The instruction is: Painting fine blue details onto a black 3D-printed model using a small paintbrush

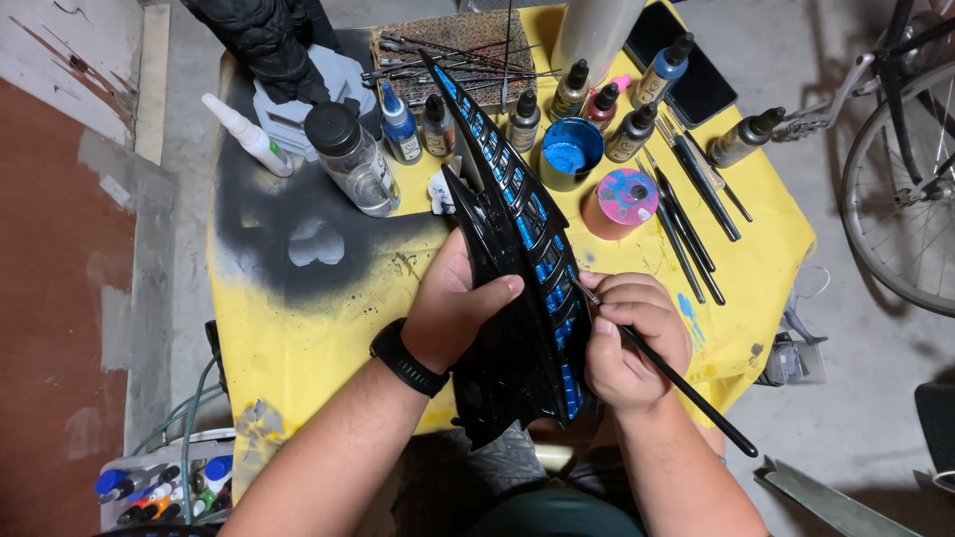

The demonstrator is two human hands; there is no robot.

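Gripping black winged model piece point(512, 298) with my left hand point(453, 308), thumb over its edge, piece held upright above yellow surface point(298, 328). Blue panels run down its ribs. Right hand point(632, 343) clenched round thin black brush point(676, 378), tip touching blue panel near piece's middle. Behind: clear jar point(353, 159), dropper paint bottles point(522, 121), blue paint cup point(570, 151), spare brushes point(686, 229). Bicycle wheel point(900, 189) far right.

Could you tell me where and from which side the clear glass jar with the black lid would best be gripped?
Probably around the clear glass jar with the black lid at its round body just under the lid, coming from the jar's left. That side faces bare sprayed table covering, with only the white squeeze bottle nearby, while the small blue-capped paint bottle crowds its right.
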